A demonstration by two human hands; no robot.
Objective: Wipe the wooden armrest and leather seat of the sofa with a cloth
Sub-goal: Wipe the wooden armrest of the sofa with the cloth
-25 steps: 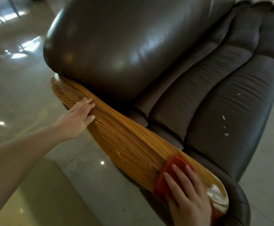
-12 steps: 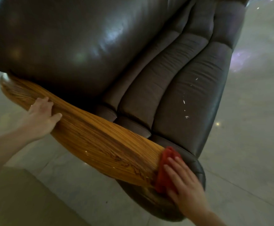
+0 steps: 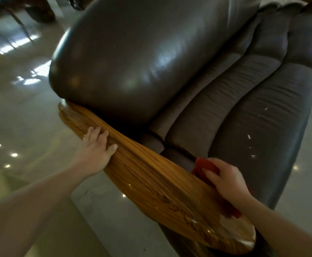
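Now | right hand (image 3: 225,180) grips red cloth (image 3: 204,165) | armrest (image 3: 151,180) inner edge

Most of the red cloth (image 3: 206,166) is hidden under the right hand (image 3: 225,179); only its far corner and a strip by the wrist show. The sofa's far end (image 3: 299,25) runs off the top edge. Dark furniture (image 3: 12,8) at the top left corner is too blurred to identify.

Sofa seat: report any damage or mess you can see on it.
The leather seat carries a few small white flecks scattered on its outer cushion, near the right hand and its red cloth. Whether they are crumbs or scuffs cannot be told.
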